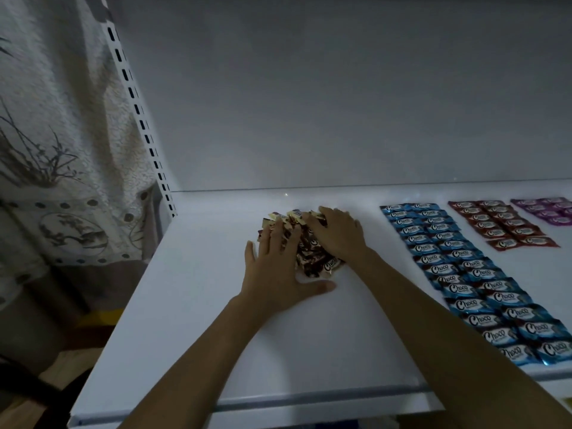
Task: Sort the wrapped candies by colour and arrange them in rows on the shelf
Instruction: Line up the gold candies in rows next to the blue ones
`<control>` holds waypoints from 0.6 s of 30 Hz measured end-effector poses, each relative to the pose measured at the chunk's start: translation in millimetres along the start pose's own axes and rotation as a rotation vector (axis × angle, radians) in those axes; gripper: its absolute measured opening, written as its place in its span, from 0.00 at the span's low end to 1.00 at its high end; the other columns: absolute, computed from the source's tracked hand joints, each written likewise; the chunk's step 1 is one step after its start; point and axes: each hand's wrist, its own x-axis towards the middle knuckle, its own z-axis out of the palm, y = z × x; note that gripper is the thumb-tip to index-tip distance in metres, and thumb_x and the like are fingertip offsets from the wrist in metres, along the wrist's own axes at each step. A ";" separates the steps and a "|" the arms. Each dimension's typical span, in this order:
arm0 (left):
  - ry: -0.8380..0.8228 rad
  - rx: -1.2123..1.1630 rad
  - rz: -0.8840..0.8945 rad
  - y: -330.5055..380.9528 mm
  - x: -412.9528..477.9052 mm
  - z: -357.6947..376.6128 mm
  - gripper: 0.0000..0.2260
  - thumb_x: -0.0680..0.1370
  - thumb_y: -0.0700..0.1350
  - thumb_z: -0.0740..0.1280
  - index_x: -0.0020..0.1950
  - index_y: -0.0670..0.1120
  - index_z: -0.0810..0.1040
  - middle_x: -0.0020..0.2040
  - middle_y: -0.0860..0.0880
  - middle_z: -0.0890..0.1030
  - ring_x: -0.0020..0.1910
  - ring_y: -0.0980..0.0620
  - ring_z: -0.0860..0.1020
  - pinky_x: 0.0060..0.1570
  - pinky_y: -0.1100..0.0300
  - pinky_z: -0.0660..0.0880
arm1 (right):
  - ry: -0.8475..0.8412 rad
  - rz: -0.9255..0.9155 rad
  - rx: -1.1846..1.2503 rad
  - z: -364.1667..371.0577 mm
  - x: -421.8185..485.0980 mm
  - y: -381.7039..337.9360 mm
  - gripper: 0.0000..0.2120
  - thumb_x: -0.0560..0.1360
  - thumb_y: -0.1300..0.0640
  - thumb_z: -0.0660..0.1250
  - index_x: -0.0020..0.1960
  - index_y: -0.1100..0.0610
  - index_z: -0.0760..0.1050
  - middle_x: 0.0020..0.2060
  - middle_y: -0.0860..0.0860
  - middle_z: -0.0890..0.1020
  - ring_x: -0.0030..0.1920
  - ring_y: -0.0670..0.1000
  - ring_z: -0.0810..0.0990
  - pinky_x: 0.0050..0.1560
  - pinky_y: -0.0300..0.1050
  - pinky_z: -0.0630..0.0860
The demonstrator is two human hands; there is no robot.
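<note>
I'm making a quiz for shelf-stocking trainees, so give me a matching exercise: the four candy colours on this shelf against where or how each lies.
Things:
1 blue candies
2 red candies
3 purple candies
4 brown candies

States:
A heaped under the left hand and right hand
B farthest right, cut off by the frame
C two long rows
D two short rows between two other colours

Pairs: 1-C, 2-D, 3-B, 4-A

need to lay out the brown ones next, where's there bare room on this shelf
Widest bare patch: the shelf left of the brown pile, out to the slotted upright and forward to the front edge. A narrower lane runs between the pile and the blue rows. Crowded on the right: blue rows, red rows, purple rows.
</note>
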 end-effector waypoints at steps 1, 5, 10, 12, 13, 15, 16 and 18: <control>0.006 0.002 0.005 -1.7 4.6 1.0 0.56 0.57 0.82 0.50 0.79 0.54 0.45 0.79 0.47 0.42 0.78 0.46 0.41 0.72 0.39 0.44 | -0.006 -0.038 0.018 2.8 0.0 -2.0 0.31 0.76 0.34 0.51 0.71 0.52 0.66 0.67 0.54 0.73 0.67 0.56 0.69 0.69 0.56 0.62; 0.029 0.041 0.031 -12.3 17.2 -3.1 0.57 0.55 0.82 0.50 0.79 0.54 0.46 0.80 0.49 0.45 0.78 0.48 0.42 0.72 0.39 0.41 | -0.013 -0.199 0.145 12.7 -10.1 -18.5 0.17 0.81 0.49 0.52 0.57 0.53 0.76 0.51 0.51 0.82 0.51 0.51 0.79 0.54 0.48 0.73; 0.123 -0.135 0.127 -37.7 9.5 -9.3 0.55 0.57 0.78 0.61 0.78 0.51 0.56 0.76 0.52 0.62 0.77 0.49 0.55 0.74 0.46 0.51 | -0.062 -0.315 0.250 19.1 -30.5 -32.3 0.17 0.82 0.53 0.50 0.57 0.55 0.77 0.51 0.50 0.81 0.51 0.50 0.77 0.55 0.46 0.71; 0.163 -0.149 0.124 -41.3 5.7 -8.2 0.52 0.58 0.76 0.64 0.76 0.51 0.61 0.72 0.53 0.69 0.73 0.51 0.63 0.70 0.54 0.57 | -0.059 -0.315 0.275 19.7 -34.4 -28.7 0.16 0.82 0.53 0.52 0.60 0.54 0.76 0.55 0.50 0.80 0.54 0.50 0.76 0.58 0.46 0.70; 0.203 -0.130 0.140 -41.7 5.0 -7.1 0.49 0.59 0.76 0.64 0.74 0.51 0.65 0.68 0.54 0.73 0.69 0.50 0.68 0.67 0.53 0.62 | -0.045 -0.313 0.290 20.3 -34.9 -26.4 0.16 0.81 0.53 0.53 0.61 0.54 0.76 0.55 0.50 0.80 0.55 0.50 0.76 0.58 0.45 0.70; 0.262 -0.102 0.166 -40.7 3.4 -6.9 0.43 0.62 0.75 0.63 0.70 0.53 0.70 0.62 0.54 0.78 0.61 0.49 0.72 0.60 0.50 0.69 | -0.006 -0.299 0.329 21.0 -35.1 -22.2 0.14 0.81 0.54 0.56 0.59 0.55 0.77 0.54 0.51 0.80 0.54 0.50 0.77 0.56 0.45 0.71; 0.274 -0.085 0.161 -40.2 2.9 -7.4 0.41 0.62 0.75 0.62 0.69 0.54 0.72 0.60 0.55 0.78 0.60 0.49 0.73 0.59 0.50 0.68 | 0.014 -0.285 0.353 20.6 -34.9 -21.0 0.13 0.81 0.54 0.56 0.57 0.55 0.78 0.53 0.51 0.80 0.53 0.51 0.77 0.55 0.45 0.71; 0.293 -0.001 0.160 -40.4 2.6 -7.6 0.39 0.62 0.77 0.60 0.68 0.58 0.73 0.65 0.55 0.75 0.64 0.49 0.70 0.64 0.48 0.60 | 0.041 -0.258 0.402 19.8 -33.6 -19.4 0.14 0.81 0.54 0.56 0.53 0.57 0.79 0.49 0.52 0.81 0.49 0.51 0.77 0.51 0.44 0.72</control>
